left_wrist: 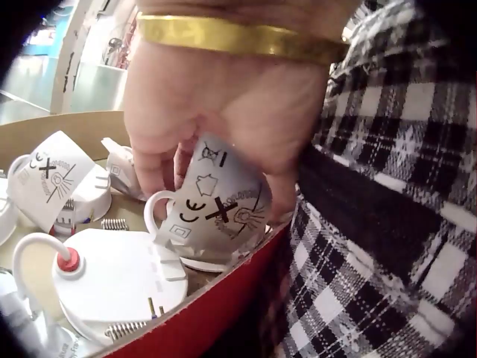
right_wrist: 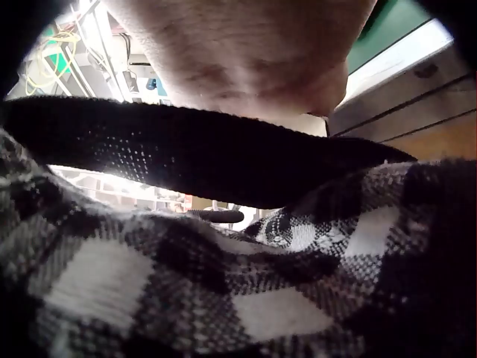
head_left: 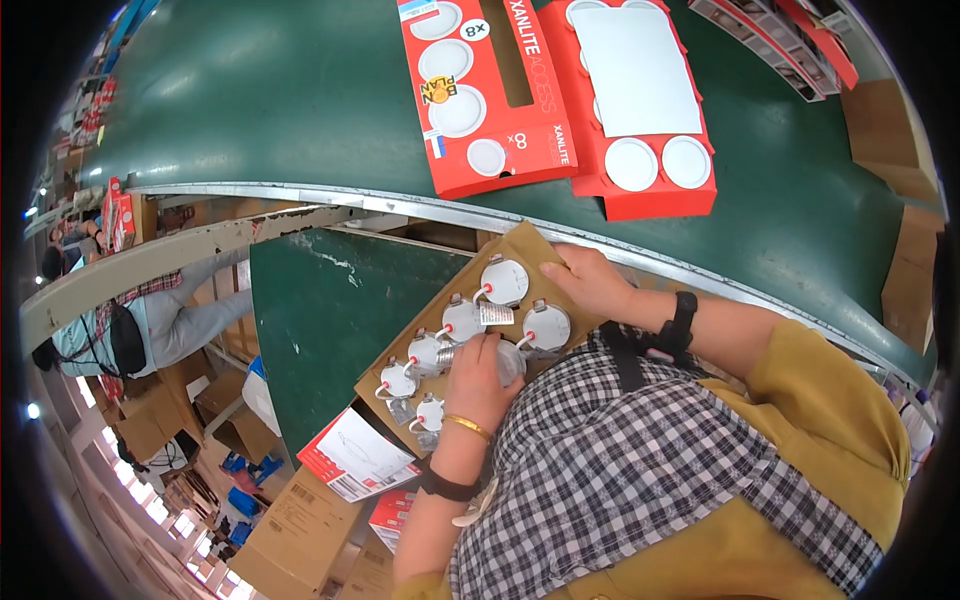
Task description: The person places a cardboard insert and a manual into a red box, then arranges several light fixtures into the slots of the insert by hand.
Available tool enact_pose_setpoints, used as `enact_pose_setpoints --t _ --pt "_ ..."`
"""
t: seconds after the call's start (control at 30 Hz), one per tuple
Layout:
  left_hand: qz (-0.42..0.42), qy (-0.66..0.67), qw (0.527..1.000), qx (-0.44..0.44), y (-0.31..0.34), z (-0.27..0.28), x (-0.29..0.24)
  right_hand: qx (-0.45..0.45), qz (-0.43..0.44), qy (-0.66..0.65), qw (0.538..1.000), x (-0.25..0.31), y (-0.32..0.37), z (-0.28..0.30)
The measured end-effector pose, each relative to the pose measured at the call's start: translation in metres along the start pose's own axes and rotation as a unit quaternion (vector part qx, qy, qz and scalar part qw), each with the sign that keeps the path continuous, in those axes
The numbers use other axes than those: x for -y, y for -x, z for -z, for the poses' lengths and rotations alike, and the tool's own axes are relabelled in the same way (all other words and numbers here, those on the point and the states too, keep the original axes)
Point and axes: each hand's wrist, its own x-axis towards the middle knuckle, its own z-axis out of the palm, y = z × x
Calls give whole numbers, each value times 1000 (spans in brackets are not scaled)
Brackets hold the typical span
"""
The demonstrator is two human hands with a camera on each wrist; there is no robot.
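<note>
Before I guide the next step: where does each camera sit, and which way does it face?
Head: on the person's head, looking forward and down at the cardboard box of light fittings; left hand, right hand and checked apron show.
Left wrist: on that wrist, looking past the gold bracelet into the box; palm and fingers around a labelled fitting show.
Right wrist: on that wrist, facing mostly apron, with a black strap across; bare skin shows, no fingers.
Head and left wrist share bracelet, apron, box and fittings.

A person (head_left: 165, 322) in grey trousers (head_left: 205, 315) is near cardboard boxes (head_left: 150, 420) and a pale metal beam (head_left: 190, 245)
</note>
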Motion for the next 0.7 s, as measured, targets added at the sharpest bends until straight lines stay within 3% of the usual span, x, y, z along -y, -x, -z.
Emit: enact_pose_setpoints --t 0.47,0.6,0.7 --pt "13 3 1000 -18 -13 10 -7 -15 -26 -90 996 0 -11 5" --pt "19 11 999 -49 -7 8 -4 26 -60 -45 997 -3 -18 5" --pt "-33 28 987 -151 15 8 3 22 -13 -53 998 -13 -19 4"
